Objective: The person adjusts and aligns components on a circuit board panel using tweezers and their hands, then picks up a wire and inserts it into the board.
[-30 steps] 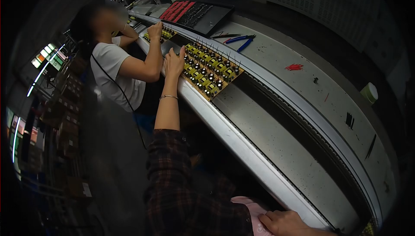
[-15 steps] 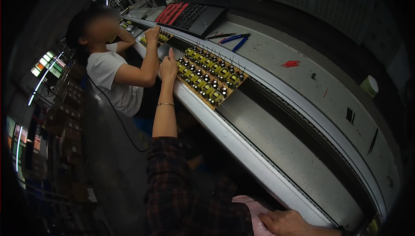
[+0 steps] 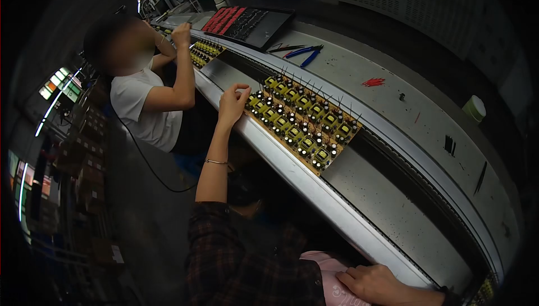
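Note:
My left hand [image 3: 232,106] is at the far left corner of a large circuit board panel [image 3: 303,121]. Its fingers are loosely bent and apart, the fingertips close to the panel's edge; whether they touch it is unclear. Rows of yellow transformers, dark and white-topped capacitors and upright thin leads cover the panel, which lies across the conveyor track. My right hand [image 3: 370,282] rests low at the front against pink cloth [image 3: 331,289], near the rail. Its fingers are curled under, hiding whatever they may hold.
A person in a white shirt [image 3: 137,98] works farther along at another populated panel [image 3: 206,53]. On the ledge lie a black tray [image 3: 264,34] of red and black parts, blue-handled pliers [image 3: 310,56], red pieces [image 3: 373,82], black pieces [image 3: 450,145] and a pale cup [image 3: 475,108].
The panel has slid along the track toward me, down and right. My left hand has moved the same way, less far, and its raised finger is now bent. My right hand stays low.

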The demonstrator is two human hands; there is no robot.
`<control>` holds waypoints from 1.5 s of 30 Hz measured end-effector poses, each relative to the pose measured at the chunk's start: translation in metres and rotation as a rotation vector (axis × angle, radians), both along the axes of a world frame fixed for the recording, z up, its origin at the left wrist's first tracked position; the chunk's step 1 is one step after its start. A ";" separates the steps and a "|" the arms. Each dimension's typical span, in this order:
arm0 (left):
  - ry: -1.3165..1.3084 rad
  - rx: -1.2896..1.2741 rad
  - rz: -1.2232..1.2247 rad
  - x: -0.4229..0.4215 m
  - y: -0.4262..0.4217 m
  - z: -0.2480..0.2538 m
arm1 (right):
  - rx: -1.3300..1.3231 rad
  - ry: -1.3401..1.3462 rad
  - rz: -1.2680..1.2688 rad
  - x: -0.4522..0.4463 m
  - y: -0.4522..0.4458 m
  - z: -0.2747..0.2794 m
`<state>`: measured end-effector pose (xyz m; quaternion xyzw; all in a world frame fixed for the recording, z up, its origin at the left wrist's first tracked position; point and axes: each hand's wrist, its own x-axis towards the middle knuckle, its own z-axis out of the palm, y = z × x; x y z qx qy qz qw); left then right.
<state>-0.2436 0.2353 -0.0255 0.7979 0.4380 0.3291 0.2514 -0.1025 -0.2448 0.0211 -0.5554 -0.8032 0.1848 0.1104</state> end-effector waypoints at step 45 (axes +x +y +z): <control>-0.373 -0.228 -0.248 0.035 -0.003 -0.009 | 0.449 -0.212 -1.352 0.193 -0.002 0.052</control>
